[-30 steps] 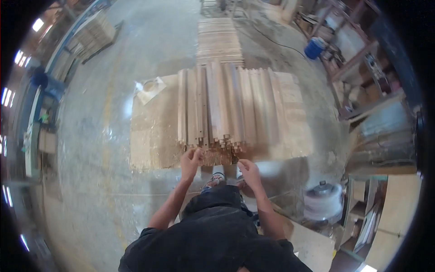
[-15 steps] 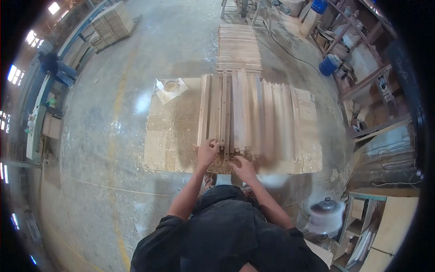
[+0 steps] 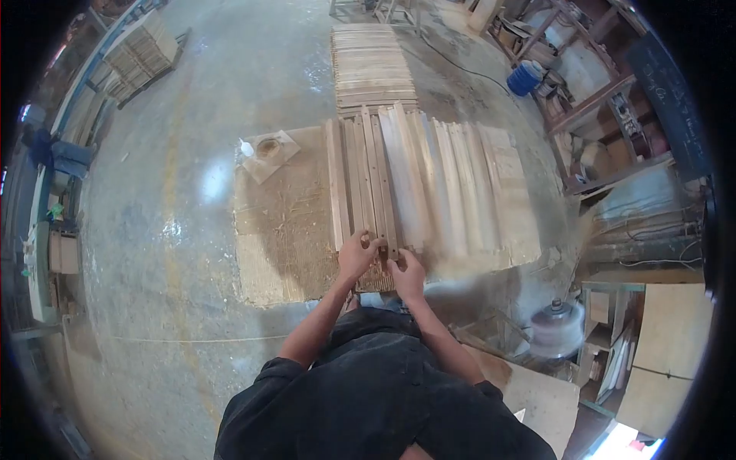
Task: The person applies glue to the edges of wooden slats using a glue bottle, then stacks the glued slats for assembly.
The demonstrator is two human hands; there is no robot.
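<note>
Several long wooden strips (image 3: 354, 176) lie side by side on a low work surface (image 3: 276, 222), pointing away from me. Some of the darker strips at the left of the row have small holes along them. My left hand (image 3: 358, 258) is closed at the near ends of these strips, thumb and forefinger bent round one. Just right of it, my right hand (image 3: 409, 274) pinches the near end of a holed wooden strip (image 3: 381, 201). Fingertips partly cover the strip ends. Paler strips (image 3: 452, 188) lie farther right, a little blurred.
A white bottle (image 3: 246, 148) and a round dish (image 3: 268, 148) sit on a board at the surface's far left corner. Beyond is a stack of slats (image 3: 373, 65). Shelving and a blue container (image 3: 525, 78) stand right; a person (image 3: 61, 153) is at far left.
My right hand has moved in closer to my left and now grips a strip end. The holed strips sit closer together at their near ends. My view has turned somewhat to the right.
</note>
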